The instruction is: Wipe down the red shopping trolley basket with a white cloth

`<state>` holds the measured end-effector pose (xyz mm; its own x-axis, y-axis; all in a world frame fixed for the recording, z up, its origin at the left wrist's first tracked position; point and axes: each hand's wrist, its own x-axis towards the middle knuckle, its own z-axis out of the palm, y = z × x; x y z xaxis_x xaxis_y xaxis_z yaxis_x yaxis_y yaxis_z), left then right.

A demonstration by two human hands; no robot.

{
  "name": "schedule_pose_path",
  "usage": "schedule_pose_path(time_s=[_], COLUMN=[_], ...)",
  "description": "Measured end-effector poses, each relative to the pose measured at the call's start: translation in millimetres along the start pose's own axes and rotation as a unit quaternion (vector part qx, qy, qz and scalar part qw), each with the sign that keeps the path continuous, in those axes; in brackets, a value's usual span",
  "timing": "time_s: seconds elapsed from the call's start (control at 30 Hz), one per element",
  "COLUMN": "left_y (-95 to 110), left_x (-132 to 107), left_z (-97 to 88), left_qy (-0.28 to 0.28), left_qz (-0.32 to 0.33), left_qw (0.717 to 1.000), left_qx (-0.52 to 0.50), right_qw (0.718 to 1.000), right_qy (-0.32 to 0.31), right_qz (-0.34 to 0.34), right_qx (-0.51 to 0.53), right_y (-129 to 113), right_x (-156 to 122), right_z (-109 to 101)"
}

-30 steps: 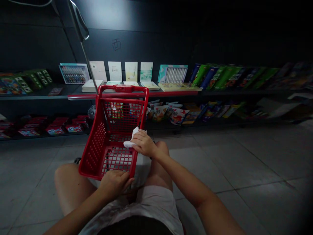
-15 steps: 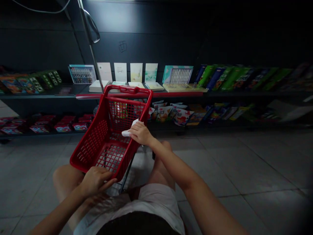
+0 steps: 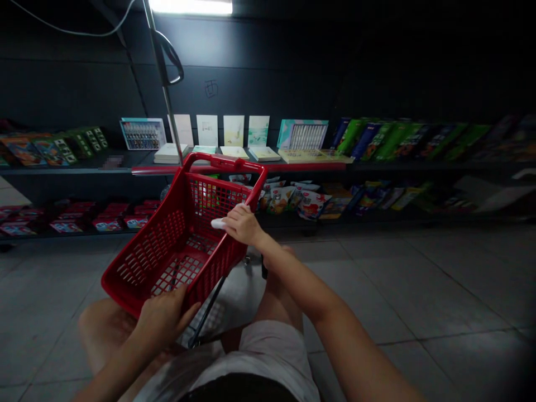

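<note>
The red shopping basket (image 3: pixel 167 251), tilted over the knees (image 3: pixel 94 329), seems light and stiff, best held at the rim. The left hand (image 3: pixel 161 318) clasps its near corner; the right hand (image 3: pixel 243 226) pinches a white cloth (image 3: pixel 218 223) on the side rim.

The basket (image 3: pixel 146 257) is open to a hand from above; its mesh walls and the handle (image 3: pixel 226 162) across the far rim bar the sides. The right hand (image 3: pixel 243 224) with a cloth (image 3: pixel 218 223) blocks the right rim, and the left hand (image 3: pixel 161 321) blocks the near corner. A pole (image 3: pixel 166 97) rises behind the far left corner; the floor (image 3: pixel 419 279) on the right lies open.
</note>
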<state>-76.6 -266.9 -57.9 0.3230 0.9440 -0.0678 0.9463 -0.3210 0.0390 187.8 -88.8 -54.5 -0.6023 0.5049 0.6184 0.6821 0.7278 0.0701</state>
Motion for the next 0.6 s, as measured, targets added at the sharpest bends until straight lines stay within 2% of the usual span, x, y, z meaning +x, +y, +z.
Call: schedule_pose_path(time_s=[0.1,0.17,0.23,0.33,0.4,0.47,0.6], left_y=[23,26,20,-1,-22,-43,-78], left_x=[12,19,23,22,19,16,19], left_z=[5.4,9.7,13.6,20.0,25.2,29.9,31.3], left_qy=[0.010,0.023,0.038,0.057,0.063,0.069,0.069], left_qz=[-0.032,-0.030,-0.012,0.019,0.041,0.064,0.101], left_qw=[0.999,0.998,0.998,0.998,0.997,0.995,0.992], left_qx=[0.041,0.048,0.042,0.037,0.037,0.033,0.022], right_qw=[0.998,0.998,0.999,1.000,0.998,0.996,0.994], right_qy=[0.012,0.007,-0.001,-0.001,0.003,0.010,0.061], right_qz=[0.062,0.054,0.024,-0.027,-0.066,-0.079,0.005], right_qx=[-0.031,-0.036,-0.026,-0.010,-0.015,-0.037,-0.085], right_y=[24,16,-6,-33,-33,-15,38], right_x=[6,5,0,-7,-9,-8,-7], right_z=[-5,-2,2,8,5,-1,-21])
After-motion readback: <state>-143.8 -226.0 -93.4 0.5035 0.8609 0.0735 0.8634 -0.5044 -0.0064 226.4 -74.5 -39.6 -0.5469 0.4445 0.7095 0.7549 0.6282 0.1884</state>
